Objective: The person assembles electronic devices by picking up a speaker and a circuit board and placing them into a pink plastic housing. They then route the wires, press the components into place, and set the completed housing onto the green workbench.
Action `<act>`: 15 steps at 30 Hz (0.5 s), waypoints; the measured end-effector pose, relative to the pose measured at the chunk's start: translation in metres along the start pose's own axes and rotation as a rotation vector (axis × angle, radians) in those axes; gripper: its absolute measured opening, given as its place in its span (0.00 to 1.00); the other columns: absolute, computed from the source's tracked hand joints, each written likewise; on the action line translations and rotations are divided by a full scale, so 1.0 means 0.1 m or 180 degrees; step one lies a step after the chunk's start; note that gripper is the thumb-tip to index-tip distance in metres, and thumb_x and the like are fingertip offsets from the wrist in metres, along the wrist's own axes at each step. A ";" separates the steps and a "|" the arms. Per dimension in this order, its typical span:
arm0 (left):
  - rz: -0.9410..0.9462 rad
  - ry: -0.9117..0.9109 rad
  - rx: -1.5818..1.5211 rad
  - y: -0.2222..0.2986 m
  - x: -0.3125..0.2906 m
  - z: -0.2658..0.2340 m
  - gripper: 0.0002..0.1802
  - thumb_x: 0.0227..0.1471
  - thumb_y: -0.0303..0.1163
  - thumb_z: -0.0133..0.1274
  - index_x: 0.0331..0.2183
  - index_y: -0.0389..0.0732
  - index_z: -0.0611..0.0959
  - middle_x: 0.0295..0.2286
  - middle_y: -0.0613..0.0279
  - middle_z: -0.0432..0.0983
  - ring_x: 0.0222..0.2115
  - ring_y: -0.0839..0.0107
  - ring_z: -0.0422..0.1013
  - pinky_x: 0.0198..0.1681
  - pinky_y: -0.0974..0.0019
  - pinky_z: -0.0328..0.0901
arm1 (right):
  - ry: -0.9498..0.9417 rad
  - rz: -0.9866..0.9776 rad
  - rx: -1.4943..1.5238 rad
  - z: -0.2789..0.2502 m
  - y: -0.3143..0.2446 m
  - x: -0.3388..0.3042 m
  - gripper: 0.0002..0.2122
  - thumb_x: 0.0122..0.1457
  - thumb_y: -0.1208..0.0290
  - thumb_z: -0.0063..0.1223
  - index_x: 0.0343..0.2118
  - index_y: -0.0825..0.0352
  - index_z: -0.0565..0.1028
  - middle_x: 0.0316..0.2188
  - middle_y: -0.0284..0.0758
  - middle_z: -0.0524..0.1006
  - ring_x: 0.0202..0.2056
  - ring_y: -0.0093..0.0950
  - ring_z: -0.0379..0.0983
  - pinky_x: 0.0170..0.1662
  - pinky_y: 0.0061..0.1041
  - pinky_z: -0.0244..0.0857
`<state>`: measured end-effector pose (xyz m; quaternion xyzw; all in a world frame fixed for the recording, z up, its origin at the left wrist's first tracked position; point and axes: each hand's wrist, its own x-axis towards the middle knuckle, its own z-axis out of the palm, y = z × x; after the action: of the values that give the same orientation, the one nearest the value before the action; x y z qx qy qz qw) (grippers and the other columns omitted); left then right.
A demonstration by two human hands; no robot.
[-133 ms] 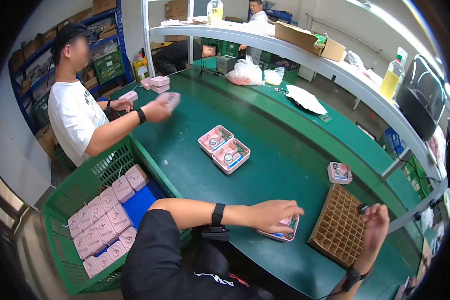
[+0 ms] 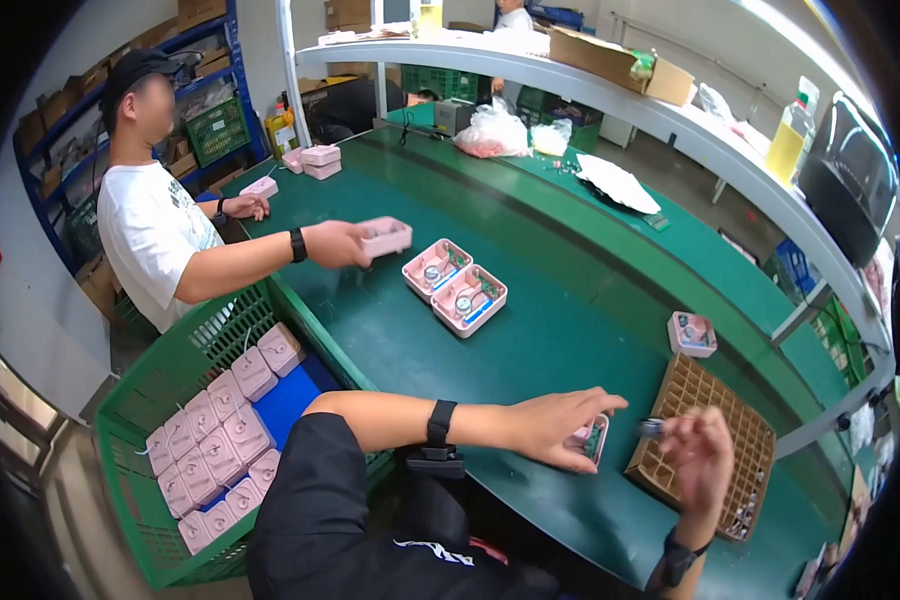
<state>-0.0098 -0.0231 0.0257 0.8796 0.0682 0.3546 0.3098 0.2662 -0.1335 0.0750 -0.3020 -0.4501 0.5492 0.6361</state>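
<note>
My left hand [image 2: 562,424] has its thumb and fingers around a small pink plastic case [image 2: 600,438] near the table's front edge. The case stands partly tilted, with a green circuit board showing inside; much of it is hidden by the hand. Between the fingertips of my right hand [image 2: 702,450] is a small dark and silvery rounded part [image 2: 652,428], blurred, held just right of the case. A brown cardboard divider tray [image 2: 755,440] lies under and beyond my right hand, with a few small parts in its near cells.
Two open pink cases [image 2: 468,300] with wires and boards lie mid-table; another case [image 2: 692,334] sits beyond the tray. At left, a green crate [image 2: 130,510] holds several closed cases. A co-worker's hand [image 2: 338,244] holds a pink case [image 2: 385,236] over the table. A shelf [image 2: 610,90] spans the back.
My right hand has moved left from the tray's right side toward the case, carrying the small part. The case in my left hand has tilted. The co-worker's case has moved rightward and nearer.
</note>
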 end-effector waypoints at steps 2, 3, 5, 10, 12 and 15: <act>-0.0518 -0.0277 -0.0607 0.08 -0.07 -0.01 0.31 0.57 0.39 0.68 0.56 0.38 0.74 0.41 0.54 0.78 0.41 0.60 0.78 0.44 0.58 0.72 | -0.0044 0.0285 0.0337 0.35 0.26 -0.08 0.10 0.69 0.63 0.51 0.37 0.63 0.66 0.37 0.40 0.74 0.46 0.45 0.78 0.44 0.40 0.77; -0.0760 -0.0424 -0.0942 0.10 -0.06 0.03 0.29 0.57 0.37 0.68 0.55 0.37 0.76 0.39 0.54 0.79 0.38 0.60 0.79 0.41 0.60 0.73 | -0.0022 0.0355 0.0482 0.44 0.33 -0.10 0.11 0.69 0.62 0.51 0.37 0.63 0.66 0.37 0.40 0.74 0.46 0.45 0.78 0.44 0.40 0.77; -0.0495 -0.0266 -0.0713 0.00 -0.07 0.02 0.25 0.57 0.33 0.68 0.53 0.35 0.78 0.37 0.53 0.80 0.34 0.63 0.79 0.38 0.62 0.73 | -0.0237 0.0278 0.0683 0.47 0.44 -0.06 0.11 0.68 0.61 0.52 0.39 0.63 0.66 0.37 0.41 0.74 0.46 0.44 0.77 0.44 0.39 0.76; -0.0700 -0.0051 -0.0817 0.02 0.00 -0.08 0.22 0.57 0.29 0.66 0.52 0.37 0.80 0.32 0.56 0.81 0.29 0.69 0.79 0.32 0.64 0.72 | -0.0012 -0.0520 0.0245 0.28 0.59 -0.16 0.17 0.64 0.59 0.63 0.46 0.64 0.69 0.45 0.38 0.72 0.44 0.36 0.75 0.41 0.36 0.74; -0.0692 -0.0241 -0.0853 -0.04 0.01 -0.08 0.22 0.58 0.28 0.66 0.52 0.36 0.80 0.30 0.57 0.81 0.29 0.70 0.79 0.31 0.65 0.72 | 0.0234 -0.0488 -0.0399 0.50 0.78 -0.28 0.18 0.62 0.67 0.65 0.50 0.65 0.70 0.48 0.39 0.72 0.46 0.34 0.75 0.43 0.34 0.75; -0.0785 -0.0437 -0.0709 0.00 -0.02 -0.05 0.21 0.58 0.27 0.65 0.52 0.36 0.80 0.28 0.59 0.81 0.27 0.71 0.79 0.30 0.66 0.72 | 0.0508 -0.0484 -0.0987 0.56 1.10 -0.38 0.21 0.59 0.80 0.66 0.53 0.68 0.71 0.51 0.39 0.72 0.50 0.31 0.75 0.46 0.32 0.77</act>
<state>-0.0151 -0.0211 0.0273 0.8469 0.1146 0.2584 0.4505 0.1694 -0.1527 -0.0077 -0.4042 -0.4989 0.3978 0.6553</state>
